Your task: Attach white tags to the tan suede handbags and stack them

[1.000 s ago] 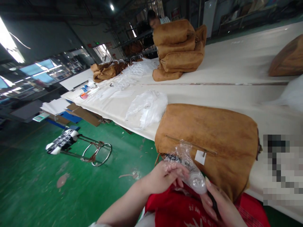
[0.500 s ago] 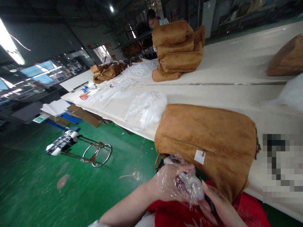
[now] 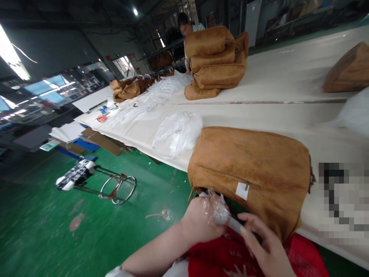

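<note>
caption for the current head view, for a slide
Left hand gripping clear plastic, right hand at its end, beside a brown bag on a pale table.

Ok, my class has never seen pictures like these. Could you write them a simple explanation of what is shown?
There is no machine here: the two bare hands belong to a person wearing a head camera. Every picture comes from that camera, looking forward and down.

On the pale table lies a large brown bag with a white tag. Beside it is crumpled white plastic; farther back stands a pile of brown bags.

The left hand grips crinkled clear plastic. The right hand is at the end of a whitish strip; its exact hold is unclear.
</note>
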Demonstrator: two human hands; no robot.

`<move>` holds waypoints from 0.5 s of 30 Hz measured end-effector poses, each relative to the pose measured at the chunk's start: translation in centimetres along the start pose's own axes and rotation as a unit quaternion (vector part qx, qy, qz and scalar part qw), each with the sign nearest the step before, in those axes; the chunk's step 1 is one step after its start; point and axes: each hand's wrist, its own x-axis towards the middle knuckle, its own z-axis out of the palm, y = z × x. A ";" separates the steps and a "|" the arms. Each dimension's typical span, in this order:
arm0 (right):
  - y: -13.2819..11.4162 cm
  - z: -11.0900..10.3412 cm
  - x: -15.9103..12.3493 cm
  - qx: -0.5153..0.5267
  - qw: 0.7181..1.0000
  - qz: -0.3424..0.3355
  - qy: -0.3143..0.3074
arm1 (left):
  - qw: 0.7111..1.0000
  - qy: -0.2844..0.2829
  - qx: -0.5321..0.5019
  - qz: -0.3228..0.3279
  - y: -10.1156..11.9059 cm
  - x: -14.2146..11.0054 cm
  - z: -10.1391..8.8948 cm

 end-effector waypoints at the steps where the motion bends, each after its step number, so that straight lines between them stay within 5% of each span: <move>1: -0.1 0.0 -0.2 -0.035 0.999 -0.036 0.004 | 0.998 -0.003 0.057 0.014 -0.2 0.0 0.1; 6: -0.5 0.4 -0.2 -0.147 0.984 -0.094 -0.042 | 0.988 -0.073 0.110 0.081 0.7 -0.2 1.1; 9: -0.9 0.2 0.1 -0.126 0.988 -0.082 -0.042 | 0.994 -0.074 0.056 0.049 1.3 -0.2 0.7; 12: -1.1 -0.4 -0.1 -0.082 0.995 -0.042 0.034 | 0.992 -0.074 -0.106 0.003 0.8 -0.3 -0.7; 15: -0.9 -0.8 -0.3 -0.054 0.996 0.002 0.074 | 0.948 -0.090 -0.306 -0.013 -0.5 -0.4 -2.0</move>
